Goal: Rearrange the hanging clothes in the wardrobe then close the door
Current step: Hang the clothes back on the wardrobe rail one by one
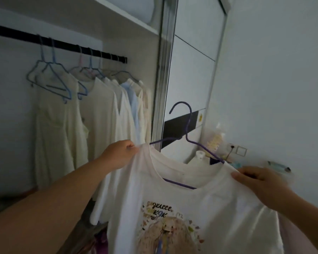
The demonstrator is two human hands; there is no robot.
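White cotton fills the lower view: we hold a printed T-shirt on a purple hanger out in front of the open wardrobe, not yet on the rail. Our left hand has its grip pinched on one shoulder of the shirt, and our right hand has its grip curled over the other shoulder. Pale garments hang bunched toward the rail's right end, with empty blue hangers among them. We judge the rearranging only partly done: this shirt needs hanging, and the sliding door is not yet closed.
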